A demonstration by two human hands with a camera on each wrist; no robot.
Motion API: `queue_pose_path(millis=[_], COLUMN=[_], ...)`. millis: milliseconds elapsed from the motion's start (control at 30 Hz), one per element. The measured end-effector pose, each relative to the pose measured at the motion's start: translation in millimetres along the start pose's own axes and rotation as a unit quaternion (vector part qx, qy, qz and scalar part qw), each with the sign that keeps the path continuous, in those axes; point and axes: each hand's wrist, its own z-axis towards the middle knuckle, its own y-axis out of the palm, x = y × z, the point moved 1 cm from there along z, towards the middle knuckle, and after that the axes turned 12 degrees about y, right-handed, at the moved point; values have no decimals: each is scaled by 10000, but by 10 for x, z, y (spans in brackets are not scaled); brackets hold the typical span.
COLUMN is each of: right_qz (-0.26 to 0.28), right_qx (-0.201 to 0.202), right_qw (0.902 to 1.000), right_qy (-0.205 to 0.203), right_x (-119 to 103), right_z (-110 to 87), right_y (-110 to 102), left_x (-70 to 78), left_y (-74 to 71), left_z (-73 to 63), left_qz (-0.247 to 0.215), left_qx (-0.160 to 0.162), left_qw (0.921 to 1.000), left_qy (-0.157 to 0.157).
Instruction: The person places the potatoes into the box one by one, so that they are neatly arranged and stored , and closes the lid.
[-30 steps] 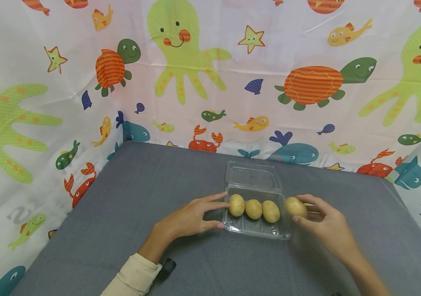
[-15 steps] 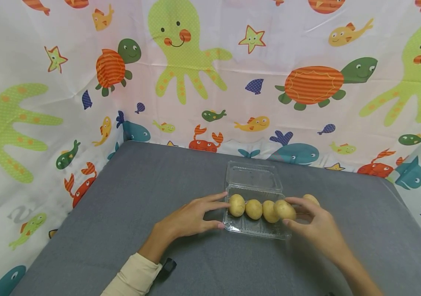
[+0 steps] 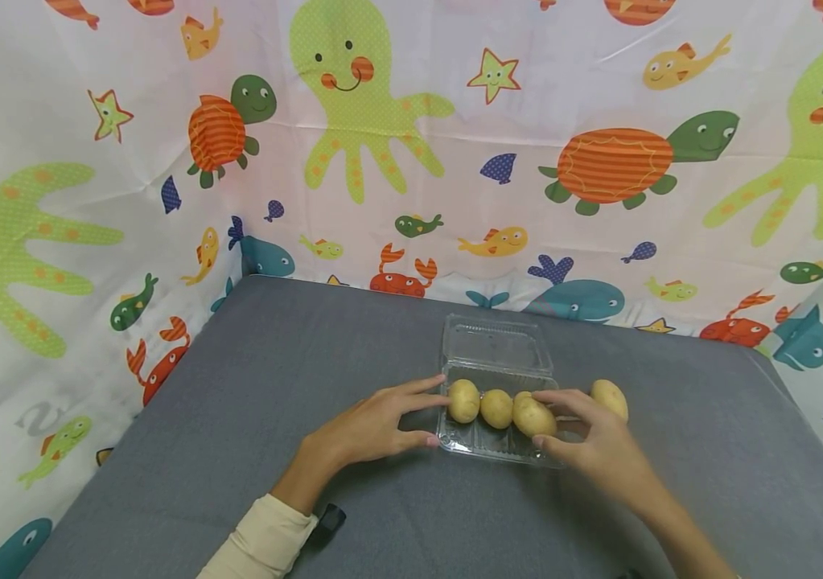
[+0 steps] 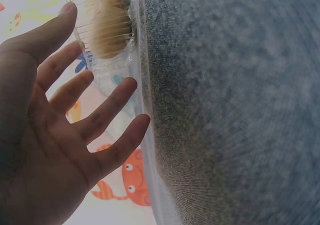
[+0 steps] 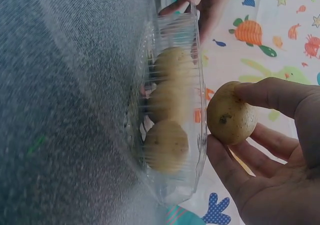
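Observation:
A clear plastic clamshell box (image 3: 487, 447) lies on the table with its lid (image 3: 495, 342) folded back behind it. Three potatoes (image 5: 167, 145) sit in a row inside. Between thumb and fingers, my right hand (image 3: 602, 446) pinches another potato (image 3: 536, 418) over the box's right end; in the right wrist view this held potato (image 5: 231, 116) is above the rim, apart from those inside. My left hand (image 3: 373, 422) has its fingers spread at the box's left edge, with the thumb (image 4: 62, 20) at the rim in the left wrist view.
One more potato (image 3: 610, 397) rests on the grey tabletop (image 3: 324, 346), beyond the right hand. A white curtain (image 3: 483, 185) printed with sea animals rises behind the table and along its sides. By the left cuff is a small black object (image 3: 327, 523).
The right hand has carried its potato leftward, from beside the box to over its right end. That uncovered the potato lying behind the hand. The left hand and box stay put.

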Motion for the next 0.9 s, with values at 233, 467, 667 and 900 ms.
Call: queue_pose_path(millis=[233,467,667,900], right_qz=[-60,100,63,-16], right_qx=[-158,-327,-428,-554], right_qw=[9999,9994,9989,9982], right_qy=[7,65,201,230], right_x=[-28,-47,-53,-64], right_z=[21,43,57,87], right_y=[68,134,160,209], left_x=[-1,0,4,0], left_y=[2,5,-2,-5], left_z=[2,7,9,16], left_qz=[-11,-9,-7,-1], left_qx=[-21,-26,-42,-50], left_qw=[10000,10000,10000,10000], left_qy=[-19,-43,-64,-56])
